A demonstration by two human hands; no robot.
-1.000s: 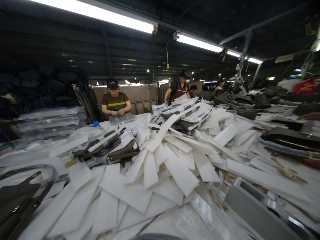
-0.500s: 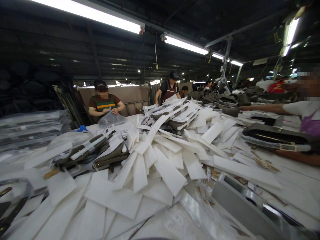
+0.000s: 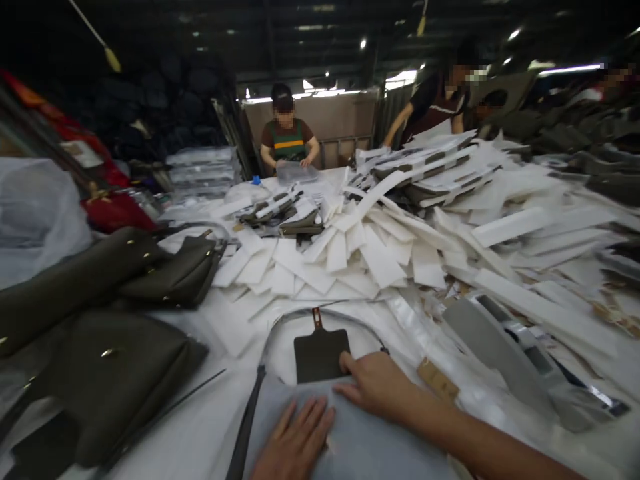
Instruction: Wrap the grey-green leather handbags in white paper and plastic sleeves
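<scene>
My left hand [image 3: 295,440] lies flat with fingers spread on a grey bag [image 3: 350,440] at the bottom centre. My right hand [image 3: 373,387] also rests on the bag's upper edge, fingers stretched toward a dark flap [image 3: 320,353] with a small red tab, inside the loop of the bag's handle [image 3: 280,323]. Neither hand grips anything. Just beyond lies a heap of white foam strips [image 3: 380,260].
Olive-green handbags [image 3: 115,373] lie at the left, a second one [image 3: 175,273] behind. A grey tray-like piece [image 3: 500,340] sits at the right. Two co-workers, one in a green vest [image 3: 287,137] and one in dark clothes [image 3: 440,100], stand at the far side.
The view has dropped downward and swung left. Both my hands and the grey bag have come into sight at the bottom; the olive handbags now show at left.
</scene>
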